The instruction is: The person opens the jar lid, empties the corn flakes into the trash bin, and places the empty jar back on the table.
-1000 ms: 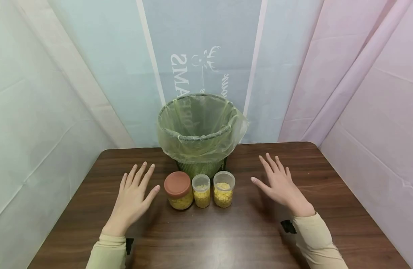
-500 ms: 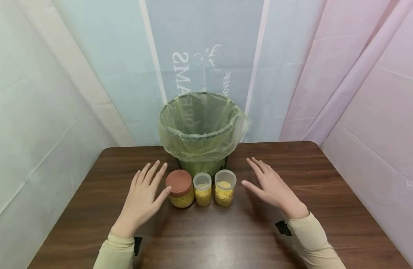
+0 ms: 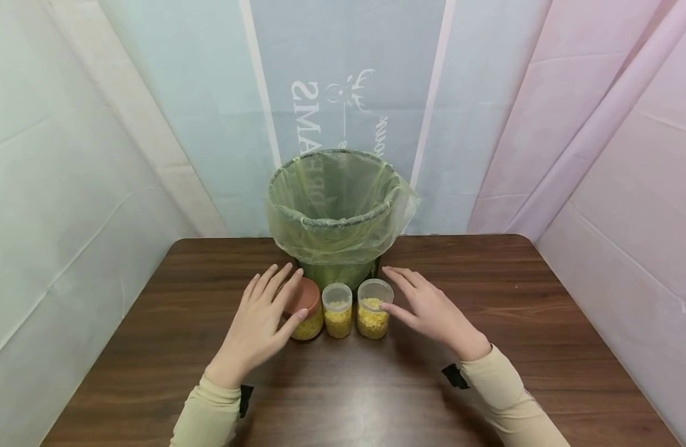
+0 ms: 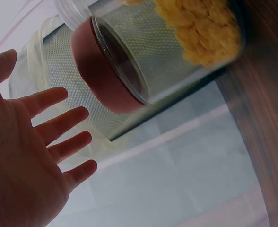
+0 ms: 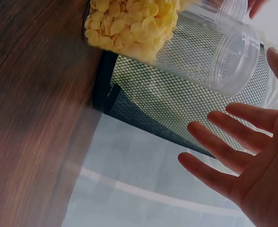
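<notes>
So both hands have just drifted inward. The left hand (image 3: 261, 326) now overlaps the red-lidded jar (image 3: 311, 302) in the head view, and the right hand's thumb crosses the right clear jar (image 3: 372, 324). The wrist views show gaps though, so neither is gripping anything. I'd call it the approach, with the jar handling still not started.

Pose-wise, the forearms angle in from the near corners of the desk (image 3: 343, 397), hands above the wood with their backs toward the head camera. Fingers (image 4: 65, 124) are spread wide on both hands, nothing held; the right ones slant more to the left.

Just past them the jars stand upright in a row — red lid on the left, narrow clear jar (image 3: 338, 320) in the middle, wider clear one on the right, all with yellow bits inside. Behind that is the mesh bin (image 3: 337, 273) with a pale green liner (image 3: 331, 247) draped over its rim, then the printed cloth (image 3: 343, 49) at the back.
</notes>
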`<move>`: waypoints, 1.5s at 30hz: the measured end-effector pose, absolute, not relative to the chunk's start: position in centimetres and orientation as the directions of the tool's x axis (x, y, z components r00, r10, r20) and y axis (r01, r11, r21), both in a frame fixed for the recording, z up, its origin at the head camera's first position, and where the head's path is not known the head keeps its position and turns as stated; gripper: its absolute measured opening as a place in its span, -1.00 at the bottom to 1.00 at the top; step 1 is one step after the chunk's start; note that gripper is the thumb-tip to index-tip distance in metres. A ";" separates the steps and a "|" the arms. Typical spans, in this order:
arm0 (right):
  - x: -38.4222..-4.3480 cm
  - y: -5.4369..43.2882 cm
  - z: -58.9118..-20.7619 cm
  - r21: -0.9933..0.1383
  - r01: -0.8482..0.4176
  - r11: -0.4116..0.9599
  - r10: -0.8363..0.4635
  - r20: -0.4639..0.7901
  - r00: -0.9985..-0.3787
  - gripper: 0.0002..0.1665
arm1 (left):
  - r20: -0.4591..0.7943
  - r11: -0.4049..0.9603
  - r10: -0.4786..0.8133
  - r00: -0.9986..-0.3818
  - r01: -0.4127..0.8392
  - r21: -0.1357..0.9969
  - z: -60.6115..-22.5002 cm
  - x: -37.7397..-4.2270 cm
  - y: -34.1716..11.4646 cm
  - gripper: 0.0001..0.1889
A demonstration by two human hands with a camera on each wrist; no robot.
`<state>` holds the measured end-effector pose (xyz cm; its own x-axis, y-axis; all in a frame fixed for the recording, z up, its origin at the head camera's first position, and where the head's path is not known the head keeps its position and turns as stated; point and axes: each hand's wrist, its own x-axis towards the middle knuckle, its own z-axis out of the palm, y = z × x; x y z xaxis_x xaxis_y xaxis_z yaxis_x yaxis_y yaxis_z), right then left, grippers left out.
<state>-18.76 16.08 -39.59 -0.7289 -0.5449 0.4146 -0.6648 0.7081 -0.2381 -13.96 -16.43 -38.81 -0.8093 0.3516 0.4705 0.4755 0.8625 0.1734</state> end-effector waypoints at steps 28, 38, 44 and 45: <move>-19.2 14.4 -41.2 -0.305 -0.702 0.643 -0.545 0.461 -0.700 -0.19 | 0.506 0.778 0.487 -0.712 0.617 0.119 -38.9 -14.2 -12.7 -0.36; -18.6 15.2 -40.6 -0.290 -0.748 0.597 -0.533 0.553 -0.640 -0.26 | 0.535 0.727 0.546 -0.645 0.682 0.080 -38.9 -14.7 -11.7 -0.32; -18.5 15.7 -39.7 -0.281 -0.776 0.564 -0.528 0.600 -0.601 -0.29 | 0.559 0.709 0.559 -0.613 0.702 0.060 -38.8 -14.9 -11.3 -0.33; -18.4 15.8 -39.4 -0.282 -0.777 0.563 -0.526 0.602 -0.600 -0.29 | 0.563 0.707 0.560 -0.608 0.705 0.057 -38.7 -14.9 -11.2 -0.33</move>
